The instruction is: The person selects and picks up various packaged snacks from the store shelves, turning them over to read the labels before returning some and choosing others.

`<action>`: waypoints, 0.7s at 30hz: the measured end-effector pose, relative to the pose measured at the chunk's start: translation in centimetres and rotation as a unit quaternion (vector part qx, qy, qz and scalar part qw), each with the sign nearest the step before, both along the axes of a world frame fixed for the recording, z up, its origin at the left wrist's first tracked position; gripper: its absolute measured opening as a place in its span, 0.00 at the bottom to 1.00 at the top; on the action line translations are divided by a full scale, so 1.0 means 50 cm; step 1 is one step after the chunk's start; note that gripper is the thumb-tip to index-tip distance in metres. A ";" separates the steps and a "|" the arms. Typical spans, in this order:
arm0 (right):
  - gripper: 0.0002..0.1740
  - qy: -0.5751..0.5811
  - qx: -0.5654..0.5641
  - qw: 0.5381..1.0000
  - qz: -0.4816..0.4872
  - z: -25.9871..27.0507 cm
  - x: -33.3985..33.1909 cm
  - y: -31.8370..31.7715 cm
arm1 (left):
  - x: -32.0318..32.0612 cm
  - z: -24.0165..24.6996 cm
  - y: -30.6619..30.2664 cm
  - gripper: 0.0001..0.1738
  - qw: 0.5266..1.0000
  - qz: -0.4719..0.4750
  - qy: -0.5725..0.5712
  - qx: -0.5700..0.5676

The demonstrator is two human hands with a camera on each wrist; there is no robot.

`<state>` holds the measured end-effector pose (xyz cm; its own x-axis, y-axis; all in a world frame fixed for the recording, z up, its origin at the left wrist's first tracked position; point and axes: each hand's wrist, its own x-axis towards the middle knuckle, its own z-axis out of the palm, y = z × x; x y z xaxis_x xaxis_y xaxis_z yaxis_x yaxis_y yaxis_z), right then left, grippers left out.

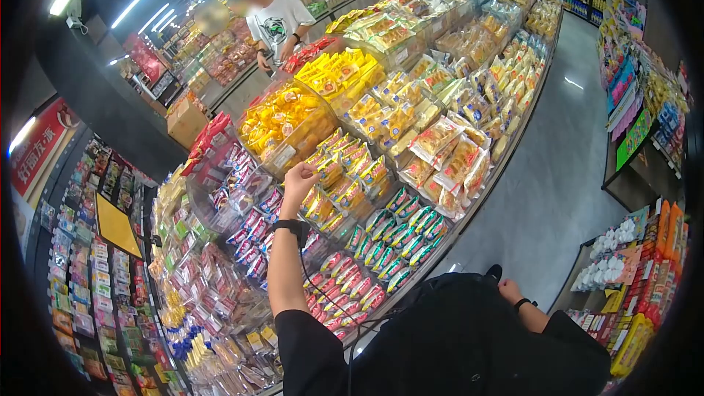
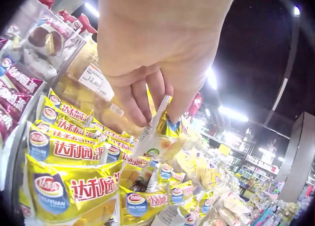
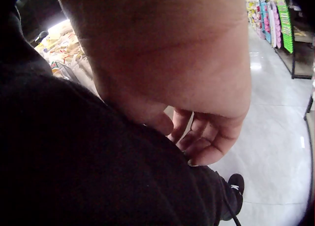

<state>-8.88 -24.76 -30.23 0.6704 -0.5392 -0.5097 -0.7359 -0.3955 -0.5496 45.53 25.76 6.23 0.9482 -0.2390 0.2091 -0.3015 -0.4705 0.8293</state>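
Here the left hand (image 1: 299,179) pinches a shiny yellow plastic snack packet (image 2: 158,128), upright just below it; the right hand (image 3: 206,137) (loose, empty) hangs well back.

Yellow packs (image 2: 74,189) in front of me: "达利园" in red, "DALIYUAN" on the oval logo. Price tag (image 2: 96,81) on the clear bin (image 2: 74,58): digits too blurred. Red wall sign (image 1: 37,148): white characters, unreadable.
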 end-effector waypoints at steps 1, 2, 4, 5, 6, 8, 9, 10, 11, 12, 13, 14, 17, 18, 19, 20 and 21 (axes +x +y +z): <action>0.15 0.011 0.008 1.000 -0.009 0.004 0.003 0.002 | 0.000 0.006 -0.004 0.11 1.000 -0.002 0.002 0.014; 0.16 0.022 0.017 0.999 -0.018 0.008 0.003 0.006 | 0.000 0.009 -0.008 0.11 1.000 -0.004 0.003 0.029; 0.16 0.012 0.003 1.000 -0.015 0.006 0.004 0.009 | -0.001 0.009 -0.021 0.10 1.000 -0.014 -0.003 0.022; 0.16 0.006 -0.005 1.000 -0.014 0.000 0.004 0.007 | -0.001 0.009 -0.027 0.10 1.000 -0.020 -0.006 0.018; 0.16 0.006 -0.012 1.000 -0.007 -0.006 0.003 0.006 | -0.001 0.009 -0.033 0.10 0.999 -0.026 -0.011 0.035; 0.17 0.005 -0.027 1.000 0.008 -0.003 0.005 0.004 | 0.002 0.000 -0.036 0.10 0.997 -0.036 -0.022 0.068; 0.17 0.002 -0.024 1.000 0.012 -0.001 0.006 0.002 | 0.016 -0.025 -0.031 0.10 0.997 -0.041 -0.037 0.053; 0.17 0.000 -0.021 1.000 0.015 0.001 0.006 0.002 | 0.018 -0.031 -0.030 0.09 0.997 -0.042 -0.034 0.051; 0.17 -0.002 -0.017 1.000 0.019 0.002 0.006 0.002 | 0.021 -0.038 -0.029 0.09 0.997 -0.043 -0.031 0.050; 0.17 0.009 -0.009 1.000 0.011 0.003 0.006 0.001 | 0.023 -0.044 -0.028 0.09 0.997 -0.044 -0.028 0.049; 0.17 0.020 -0.001 1.000 0.003 0.007 0.007 0.002 | 0.024 -0.051 -0.027 0.10 0.998 -0.035 -0.018 0.050; 0.17 0.031 0.008 0.999 -0.005 0.012 0.005 0.007 | 0.024 -0.057 -0.025 0.10 0.998 -0.027 -0.007 0.052; 0.18 0.014 -0.011 1.000 -0.013 -0.019 0.002 0.005 | -0.006 -0.025 -0.036 0.13 0.993 -0.011 -0.027 0.114; 0.18 0.009 -0.016 1.000 -0.006 -0.026 -0.003 0.004 | -0.021 -0.011 -0.041 0.15 0.989 -0.007 -0.041 0.144; 0.18 0.004 -0.021 1.000 0.002 -0.022 0.001 0.001 | -0.024 -0.010 -0.040 0.15 0.978 -0.013 -0.084 0.191; 0.18 -0.001 -0.027 1.000 0.009 -0.017 0.002 0.001 | -0.027 -0.010 -0.039 0.15 0.963 -0.020 -0.126 0.237; 0.18 -0.004 -0.028 1.000 0.011 -0.013 0.001 0.005 | -0.030 -0.012 -0.038 0.16 0.944 -0.027 -0.169 0.283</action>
<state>-8.83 -24.53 -30.90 0.6861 -0.5522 -0.4736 -0.7226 -0.4422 -0.5313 44.03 23.84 5.64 0.8341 -0.4482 0.3215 -0.5391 -0.7859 0.3030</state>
